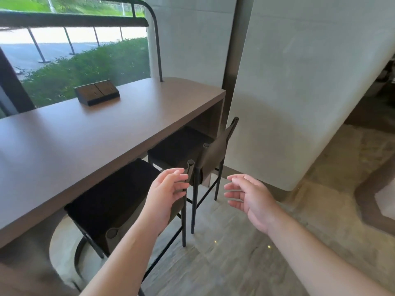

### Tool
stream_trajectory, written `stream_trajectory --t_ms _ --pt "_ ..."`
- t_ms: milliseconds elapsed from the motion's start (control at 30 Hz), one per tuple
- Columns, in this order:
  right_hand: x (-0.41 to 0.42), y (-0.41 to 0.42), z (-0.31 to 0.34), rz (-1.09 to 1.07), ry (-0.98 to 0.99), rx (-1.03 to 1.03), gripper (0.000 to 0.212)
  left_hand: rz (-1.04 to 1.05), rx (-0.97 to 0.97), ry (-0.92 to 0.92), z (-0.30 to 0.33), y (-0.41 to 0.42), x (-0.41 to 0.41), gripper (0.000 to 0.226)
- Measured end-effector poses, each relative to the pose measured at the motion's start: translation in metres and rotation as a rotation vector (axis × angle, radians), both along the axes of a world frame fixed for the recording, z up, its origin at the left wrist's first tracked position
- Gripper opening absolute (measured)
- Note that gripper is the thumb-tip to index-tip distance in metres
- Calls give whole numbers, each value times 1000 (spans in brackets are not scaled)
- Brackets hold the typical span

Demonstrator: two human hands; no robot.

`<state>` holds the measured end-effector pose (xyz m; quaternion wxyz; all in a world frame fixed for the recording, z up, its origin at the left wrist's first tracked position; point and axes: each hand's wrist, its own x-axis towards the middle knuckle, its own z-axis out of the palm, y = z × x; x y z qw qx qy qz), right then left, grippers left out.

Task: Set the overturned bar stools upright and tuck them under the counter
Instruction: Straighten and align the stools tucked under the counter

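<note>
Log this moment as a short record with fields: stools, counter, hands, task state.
near stool: upright, seat partly under the counter
far stool: upright, seat partly under the counter, backrest sticking out
counter: brown top, a dark box on it near the window
left hand: open, at the near stool's backrest, holding nothing
right hand: open, in the air, touching nothing
task state: both visible stools stand upright at the counter; none overturned in view

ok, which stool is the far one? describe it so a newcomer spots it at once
Start at the long brown counter under the window and follow it to its right end by the grey wall. Two dark stools stand upright there. The far stool is next to the counter's end panel, beyond the near stool beside the left hand.
</note>
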<state>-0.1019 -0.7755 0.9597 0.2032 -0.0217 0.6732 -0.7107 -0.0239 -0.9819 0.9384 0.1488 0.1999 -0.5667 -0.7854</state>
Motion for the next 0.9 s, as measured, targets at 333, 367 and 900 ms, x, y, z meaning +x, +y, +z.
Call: stream_trajectory --t_ms 333,367,900 --pt "-104 -55 -27 197 -3 28 18 184 -85 -122 -25 -24 -53 19" --pt "-117 -58 -32 220 -10 29 18 212 -89 -139 -27 -23 -60 18" --pt "-357 -86 -67 665 30 84 17 675 -132 -366 -38 36 -204 17"
